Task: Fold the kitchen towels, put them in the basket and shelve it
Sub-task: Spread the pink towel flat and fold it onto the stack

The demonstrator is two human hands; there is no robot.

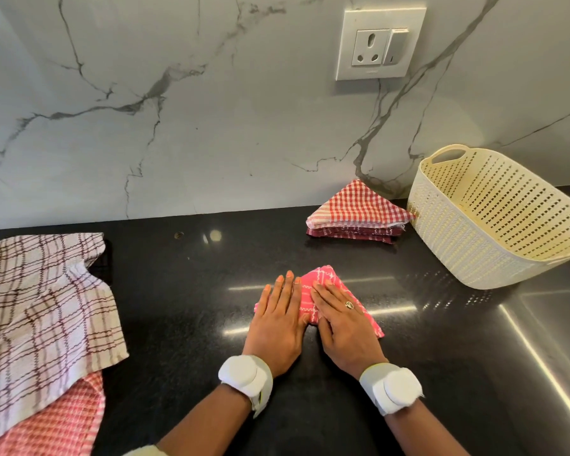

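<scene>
I have both palms flat, fingers straight, on one folded pink checked towel (323, 284) on the black countertop (185, 291): my left hand (278, 319) covers its left part, my right hand (341, 319) its right. Behind that towel lies a stack of two folded towels (357, 213), with one cream basket (494, 215) right of it. Far left of the pink towel lie two unfolded towels: a brown plaid towel (40, 317) over a red checked towel (63, 419).

Obscured and cropped items

Both hands cover most of the pink towel (321, 284); the basket (448, 232) runs off the right edge; the left towel pile (40, 311) is cut by the frame.
</scene>
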